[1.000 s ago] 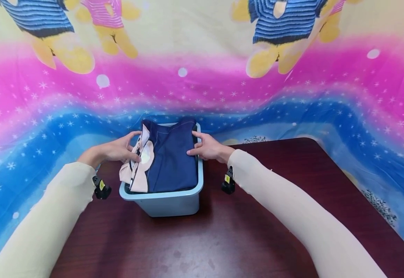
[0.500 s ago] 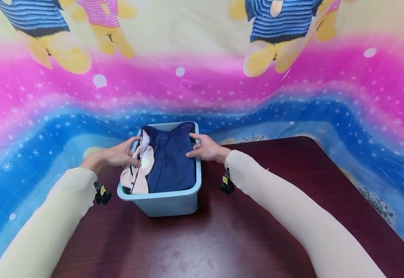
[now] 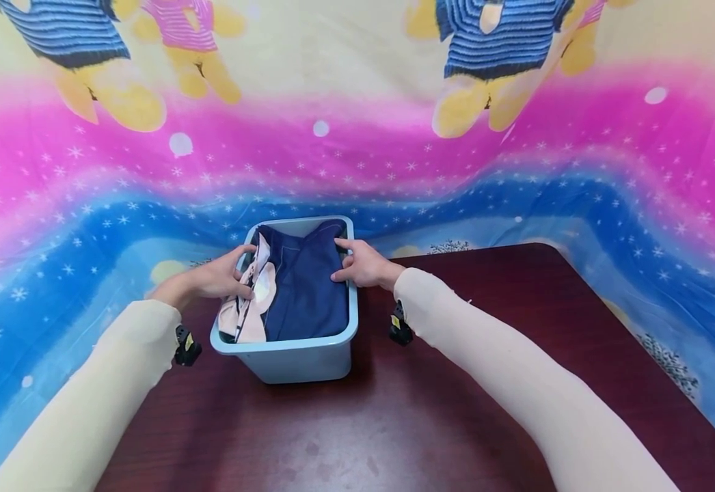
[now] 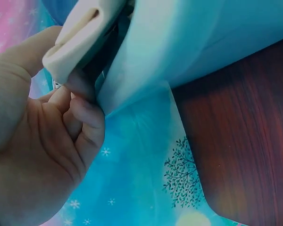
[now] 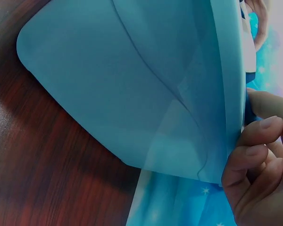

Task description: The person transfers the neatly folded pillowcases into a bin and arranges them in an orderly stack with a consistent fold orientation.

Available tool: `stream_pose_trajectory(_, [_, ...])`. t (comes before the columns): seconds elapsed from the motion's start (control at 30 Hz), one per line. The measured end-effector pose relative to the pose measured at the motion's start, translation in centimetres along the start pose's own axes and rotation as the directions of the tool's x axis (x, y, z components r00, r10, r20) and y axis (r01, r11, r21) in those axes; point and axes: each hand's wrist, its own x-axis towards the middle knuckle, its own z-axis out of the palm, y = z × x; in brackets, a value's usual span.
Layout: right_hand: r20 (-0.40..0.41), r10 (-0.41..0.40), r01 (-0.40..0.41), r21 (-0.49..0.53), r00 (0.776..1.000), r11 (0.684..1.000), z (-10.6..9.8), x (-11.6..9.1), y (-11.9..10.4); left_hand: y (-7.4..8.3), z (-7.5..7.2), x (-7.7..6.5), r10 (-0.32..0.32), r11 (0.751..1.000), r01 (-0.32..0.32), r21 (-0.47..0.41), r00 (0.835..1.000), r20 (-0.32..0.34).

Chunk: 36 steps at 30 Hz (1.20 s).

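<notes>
A folded navy garment (image 3: pixel 308 294) with a pale pink and white print along its left side lies in a light blue plastic bin (image 3: pixel 299 363). My left hand (image 3: pixel 212 277) pinches the printed left edge between thumb and fingers. In the left wrist view, the pale folded cloth (image 4: pixel 78 47) sits between thumb and fingertips beside the bin wall (image 4: pixel 146 61). At the opposite side, my right hand (image 3: pixel 366 265) holds the navy edge near the rim, thumb on top. The right wrist view shows that hand's lower fingers (image 5: pixel 247 157) curled just outside the rim.
The bin stands on a dark red-brown wooden table (image 3: pixel 456 403) near its far edge. A printed curtain (image 3: pixel 357 164) with snowflakes and bear figures hangs close behind and along both sides. Black wrist cameras hang below both cream sleeves (image 3: pixel 474 321).
The garment has sunk lower into the bin, so its back edge now sits below the far rim. Both hands have moved down slightly with it, keeping their places at its sides.
</notes>
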Motion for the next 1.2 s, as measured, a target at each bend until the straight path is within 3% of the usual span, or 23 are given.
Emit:
stream_pose_trajectory(0.17, [-0.016, -0.017, 0.014, -0.133, 1.0, 0.991, 0.4, 0.1, -0.4, -0.3, 0.3, -0.1, -0.004, 0.999, 0.005, 0.039, 1.0, -0.021])
stream_pose_trajectory(0.37, [-0.043, -0.005, -0.005, -0.219, 0.999, 0.976, 0.8, 0.3, -0.9, -0.4, 0.5, -0.4, -0.005, 0.998, 0.007, 0.062, 0.999, -0.037])
stream_pose_trajectory(1.2, [-0.12, 0.023, -0.059, -0.304, 0.993, 0.951, 0.1, 0.3, -0.4, 0.8, 0.9, 1.3, -0.072, 0.985, 0.08, 0.154, 0.996, -0.054])
